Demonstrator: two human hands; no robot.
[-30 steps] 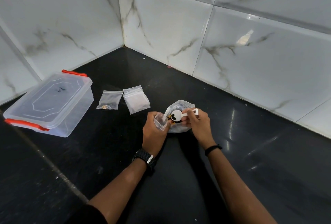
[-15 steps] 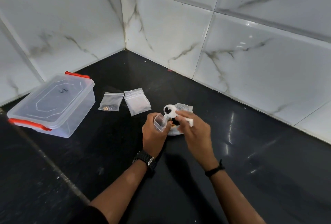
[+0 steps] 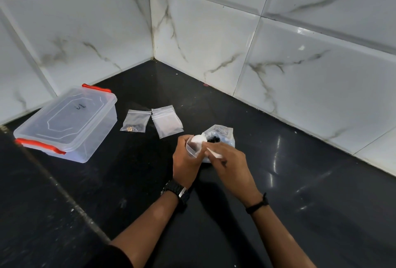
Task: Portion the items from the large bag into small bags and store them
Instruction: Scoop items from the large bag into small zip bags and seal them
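Observation:
My left hand (image 3: 184,161) grips a small clear zip bag (image 3: 193,147) with its mouth held open. My right hand (image 3: 228,160) pinches the handle of a white scoop (image 3: 200,140), whose bowl is tipped down over the small bag's mouth. Just behind both hands the large clear bag (image 3: 220,136) stands open on the black counter, with small dark items inside. Two more small zip bags lie flat to the left: one (image 3: 136,121) with a few small items in its bottom corner, the other (image 3: 167,121) looking empty.
A clear plastic storage box (image 3: 66,124) with a shut lid and red clips stands at the left by the wall. White marble-look tiled walls meet in a corner behind. A step edge (image 3: 53,184) in the black counter runs diagonally at the left front.
My right hand lifted the scoop out of the large bag, swung it left and tipped it over the small bag's mouth. My left hand stayed with the small bag.

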